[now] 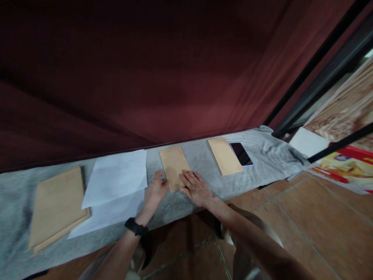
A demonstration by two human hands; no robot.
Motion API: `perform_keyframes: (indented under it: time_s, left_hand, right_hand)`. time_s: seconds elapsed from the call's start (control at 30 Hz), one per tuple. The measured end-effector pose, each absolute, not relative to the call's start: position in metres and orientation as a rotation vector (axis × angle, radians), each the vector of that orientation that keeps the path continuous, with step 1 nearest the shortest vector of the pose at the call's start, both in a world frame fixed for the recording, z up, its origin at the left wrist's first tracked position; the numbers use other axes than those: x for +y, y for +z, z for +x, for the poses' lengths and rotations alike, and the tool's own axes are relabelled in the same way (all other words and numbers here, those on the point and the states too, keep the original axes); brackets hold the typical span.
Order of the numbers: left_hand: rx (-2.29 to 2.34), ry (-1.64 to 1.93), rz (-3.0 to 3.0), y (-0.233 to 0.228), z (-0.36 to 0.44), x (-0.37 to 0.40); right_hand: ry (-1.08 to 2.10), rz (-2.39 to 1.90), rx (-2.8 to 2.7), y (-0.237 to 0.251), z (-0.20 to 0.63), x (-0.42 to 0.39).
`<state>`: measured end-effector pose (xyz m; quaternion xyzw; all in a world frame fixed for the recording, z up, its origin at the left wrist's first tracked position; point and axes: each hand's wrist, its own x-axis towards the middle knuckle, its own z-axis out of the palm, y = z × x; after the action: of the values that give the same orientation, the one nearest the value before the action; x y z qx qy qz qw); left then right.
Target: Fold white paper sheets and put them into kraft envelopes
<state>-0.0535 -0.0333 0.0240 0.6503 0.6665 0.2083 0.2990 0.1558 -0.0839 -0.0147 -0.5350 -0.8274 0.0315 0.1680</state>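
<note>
A small brown paper envelope [173, 161] lies flat on the grey cloth in front of me. My right hand [197, 189] rests palm down on its lower right part, fingers stretched out. At the envelope's lower left edge is my left hand [156, 189], its fingers curled in and a dark watch on the wrist. Whatever those curled fingers may hold is hidden. Left of that hand lie white paper sheets [119, 175], overlapping each other. A stack of small brown envelopes [224, 155] sits to the right of my right hand.
Larger brown envelopes [60, 200] are piled at the far left. A phone [241, 154] lies beside the right-hand stack. Grey cloth [271, 153] covers the long narrow surface, with a dark red curtain [175, 77] behind. Dark metal bars [317, 62] and a colourful box [346, 167] stand at right.
</note>
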Motion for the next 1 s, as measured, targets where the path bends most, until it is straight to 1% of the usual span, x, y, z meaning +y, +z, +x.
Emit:
perform_keyframes:
  time_s: [0.07,0.13,0.2,0.33,0.43,0.53,0.63,0.83,1.0]
  left_hand:
    - [1.816,0.636,1.962,0.025,-0.053,-0.035]
    - [1.709,0.768,2.172,0.022,-0.047,-0.035]
    - [1.561,0.825,2.351,0.016,-0.036,-0.030]
    - [1.435,0.604,2.570,0.000,-0.013,0.004]
    - [1.480,0.452,2.600,-0.005,-0.001,0.043]
    - [1.532,0.390,2.584,-0.003,0.006,0.074]
    - [1.579,0.384,2.558,0.000,0.010,0.087]
    - [1.426,0.297,2.643,-0.004,0.002,0.059]
    - [1.289,0.252,2.715,-0.011,-0.012,0.004]
  right_hand:
    - [0.076,-1.534,-2.341,-0.015,0.155,-0.084]
    - [0.078,-1.531,-2.330,-0.015,0.154,-0.084]
    - [0.084,-1.519,-2.325,-0.014,0.153,-0.084]
    - [0.103,-1.514,-2.310,-0.013,0.154,-0.084]
    - [0.126,-1.485,-2.294,-0.011,0.153,-0.086]
    - [0.178,-1.476,-2.268,-0.008,0.150,-0.086]
    - [0.283,-1.474,-2.213,-0.002,0.151,-0.078]
    - [0.700,-1.363,-1.927,0.006,0.168,-0.050]
    - [0.800,-1.439,-1.762,0.008,0.172,-0.050]
